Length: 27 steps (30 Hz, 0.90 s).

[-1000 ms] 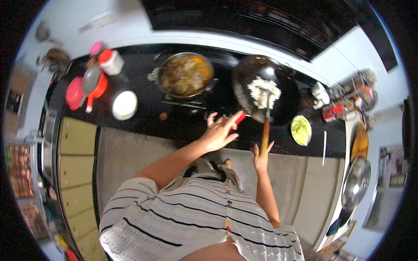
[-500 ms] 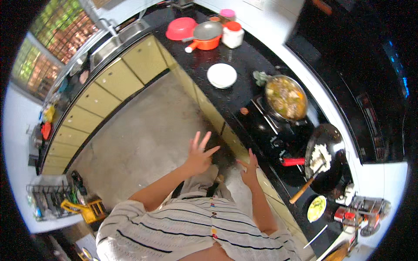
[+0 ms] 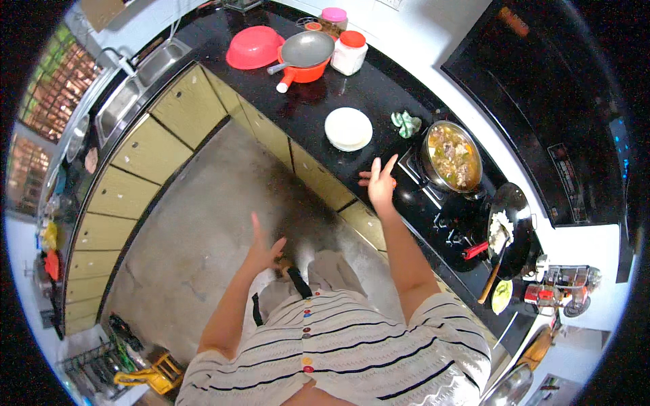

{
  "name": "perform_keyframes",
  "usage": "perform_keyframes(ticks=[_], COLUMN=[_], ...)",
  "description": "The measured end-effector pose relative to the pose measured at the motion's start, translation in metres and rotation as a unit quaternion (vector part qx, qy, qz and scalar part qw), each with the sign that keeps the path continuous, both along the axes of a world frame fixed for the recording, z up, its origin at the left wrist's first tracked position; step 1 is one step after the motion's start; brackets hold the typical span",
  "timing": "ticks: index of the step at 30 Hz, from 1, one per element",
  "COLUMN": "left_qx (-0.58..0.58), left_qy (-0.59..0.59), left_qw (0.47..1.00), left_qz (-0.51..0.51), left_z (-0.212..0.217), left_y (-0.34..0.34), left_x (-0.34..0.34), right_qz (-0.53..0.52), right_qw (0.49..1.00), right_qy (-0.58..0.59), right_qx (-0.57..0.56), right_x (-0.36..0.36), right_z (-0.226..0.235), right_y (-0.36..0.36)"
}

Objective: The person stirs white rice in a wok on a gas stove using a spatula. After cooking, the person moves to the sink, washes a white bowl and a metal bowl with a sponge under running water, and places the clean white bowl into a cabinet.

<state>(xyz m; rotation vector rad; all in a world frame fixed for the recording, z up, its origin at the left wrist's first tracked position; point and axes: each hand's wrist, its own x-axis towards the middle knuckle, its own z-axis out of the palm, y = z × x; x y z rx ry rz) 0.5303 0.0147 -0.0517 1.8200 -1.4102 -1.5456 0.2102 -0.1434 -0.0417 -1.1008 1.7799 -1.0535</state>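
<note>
My right hand (image 3: 380, 185) reaches over the counter's front edge by the stove, fingers apart and nothing in them. Just beyond it a white plate (image 3: 348, 128) lies on the black counter, and a green-and-white cloth (image 3: 406, 124) is crumpled beside the stove. A steel pan of stew (image 3: 452, 155) with meat and vegetables sits on the far burner. On the nearer burner stands a dark wok (image 3: 518, 210) with white food in it and a wooden-handled spatula (image 3: 492, 274) leaning inside. My left hand (image 3: 264, 252) hangs over the floor, empty, with fingers spread.
A red basin (image 3: 254, 48), a grey frying pan (image 3: 308, 49) on an orange-red pot and a red-lidded jar (image 3: 349, 54) stand at the counter's far end. A sink (image 3: 120, 108) is at left. Near the wok is a bowl of green food (image 3: 502, 296).
I have turned toward the counter and stepped along it. My right hand has gone forward over the counter edge; my left hand has moved lower and to the left.
</note>
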Motion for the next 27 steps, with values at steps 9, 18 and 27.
perform_keyframes(ticks=[9, 18, 27], left_qx=[-0.292, 0.151, 0.141], left_qy=[-0.072, 0.274, 0.290], left_qw=[0.949, 0.949, 0.943], left_qz=[-0.092, 0.045, 0.078], left_z=[-0.073, -0.069, 0.063], left_y=[-0.263, -0.359, -0.342], left_x=[-0.127, -0.149, 0.065], right_qz=[0.028, -0.005, -0.152], right_qw=[0.934, 0.833, 0.954], right_qy=[0.323, 0.515, 0.251], right_qx=[-0.153, 0.201, 0.061], right_x=[-0.068, -0.097, -0.053], right_z=[-0.034, -0.073, -0.063], right_y=[-0.122, -0.229, -0.293])
